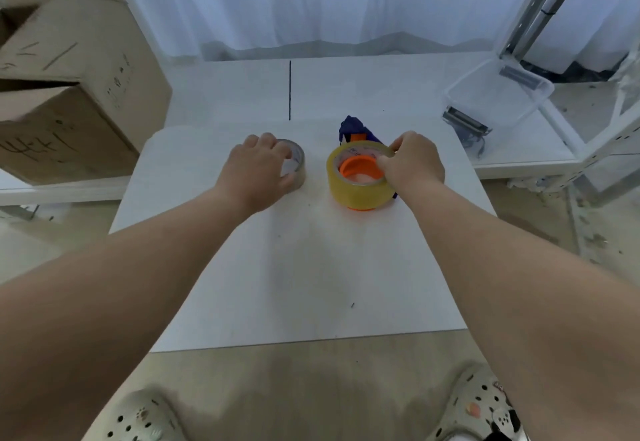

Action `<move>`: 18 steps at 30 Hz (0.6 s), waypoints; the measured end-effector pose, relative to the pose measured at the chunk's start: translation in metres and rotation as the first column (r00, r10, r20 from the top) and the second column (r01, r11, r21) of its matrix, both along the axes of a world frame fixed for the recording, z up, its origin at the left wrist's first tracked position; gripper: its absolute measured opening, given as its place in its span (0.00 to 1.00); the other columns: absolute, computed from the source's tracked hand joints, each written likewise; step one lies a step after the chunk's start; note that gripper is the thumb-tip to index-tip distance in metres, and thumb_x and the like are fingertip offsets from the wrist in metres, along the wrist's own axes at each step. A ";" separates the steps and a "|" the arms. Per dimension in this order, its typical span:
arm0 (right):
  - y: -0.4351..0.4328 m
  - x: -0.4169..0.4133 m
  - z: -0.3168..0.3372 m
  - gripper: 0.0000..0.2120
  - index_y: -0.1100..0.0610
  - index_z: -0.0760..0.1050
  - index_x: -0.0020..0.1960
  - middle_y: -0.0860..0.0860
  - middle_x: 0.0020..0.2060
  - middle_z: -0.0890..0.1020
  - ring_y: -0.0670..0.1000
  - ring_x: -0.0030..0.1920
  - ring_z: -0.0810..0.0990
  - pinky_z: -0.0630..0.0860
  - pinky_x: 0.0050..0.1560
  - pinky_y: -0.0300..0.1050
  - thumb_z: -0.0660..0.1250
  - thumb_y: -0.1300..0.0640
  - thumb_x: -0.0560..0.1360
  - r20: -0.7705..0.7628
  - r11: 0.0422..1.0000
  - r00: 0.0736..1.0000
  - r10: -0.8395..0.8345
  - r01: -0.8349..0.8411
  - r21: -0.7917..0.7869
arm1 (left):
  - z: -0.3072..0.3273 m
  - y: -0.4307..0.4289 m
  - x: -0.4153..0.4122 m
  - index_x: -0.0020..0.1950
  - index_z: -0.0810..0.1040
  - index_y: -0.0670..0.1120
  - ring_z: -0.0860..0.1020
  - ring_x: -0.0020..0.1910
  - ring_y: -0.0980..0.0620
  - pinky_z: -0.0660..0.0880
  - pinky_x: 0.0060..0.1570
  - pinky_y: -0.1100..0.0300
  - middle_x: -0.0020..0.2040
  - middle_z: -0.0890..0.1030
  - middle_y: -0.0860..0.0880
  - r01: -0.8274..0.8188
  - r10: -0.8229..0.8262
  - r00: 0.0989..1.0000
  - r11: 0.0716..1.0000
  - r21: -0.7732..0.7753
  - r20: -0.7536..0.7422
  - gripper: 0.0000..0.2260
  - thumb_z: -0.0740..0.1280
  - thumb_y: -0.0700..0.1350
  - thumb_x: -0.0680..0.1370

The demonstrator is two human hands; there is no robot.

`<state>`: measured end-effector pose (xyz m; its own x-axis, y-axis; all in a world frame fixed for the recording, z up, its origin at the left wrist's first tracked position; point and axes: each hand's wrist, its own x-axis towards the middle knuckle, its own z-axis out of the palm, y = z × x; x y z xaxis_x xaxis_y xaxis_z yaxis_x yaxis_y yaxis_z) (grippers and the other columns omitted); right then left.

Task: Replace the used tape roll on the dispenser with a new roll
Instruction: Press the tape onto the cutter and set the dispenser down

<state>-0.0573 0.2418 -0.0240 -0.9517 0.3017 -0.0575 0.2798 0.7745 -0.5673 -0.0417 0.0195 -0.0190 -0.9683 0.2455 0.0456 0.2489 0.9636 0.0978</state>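
Note:
A thick yellowish tape roll (353,191) lies flat on the white table (294,285), seated around the dispenser's orange hub (356,167). The blue dispenser body (353,127) pokes out behind the roll. My right hand (414,162) grips this roll at its right rim, with one finger inside the hole. To the left lies a thin, nearly spent grey roll (298,160). My left hand (258,170) covers that roll's left side, fingers curled over its top rim.
Cardboard boxes (69,87) stand at the left, just off the table. A clear plastic bin (498,94) with dark clips sits at the right, beside a white metal frame (588,163). White curtains hang behind. My feet in patterned clogs show below the table's front edge.

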 end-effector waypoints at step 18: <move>0.022 0.009 -0.029 0.13 0.61 0.76 0.56 0.50 0.45 0.79 0.49 0.44 0.77 0.77 0.45 0.42 0.65 0.54 0.76 -0.174 0.901 0.985 -0.013 -0.064 -0.429 | -0.007 0.061 -0.011 0.72 0.63 0.55 0.64 0.70 0.46 0.58 0.65 0.44 0.71 0.66 0.53 0.152 -0.157 0.973 0.987 0.042 0.172 0.31 0.61 0.67 0.73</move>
<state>-0.0485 0.2641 -0.0534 -0.9658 0.2589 -0.0145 0.1335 0.4482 -0.8839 -0.0525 0.0808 -0.0259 -0.9124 0.3939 -0.1111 0.3714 0.9109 0.1796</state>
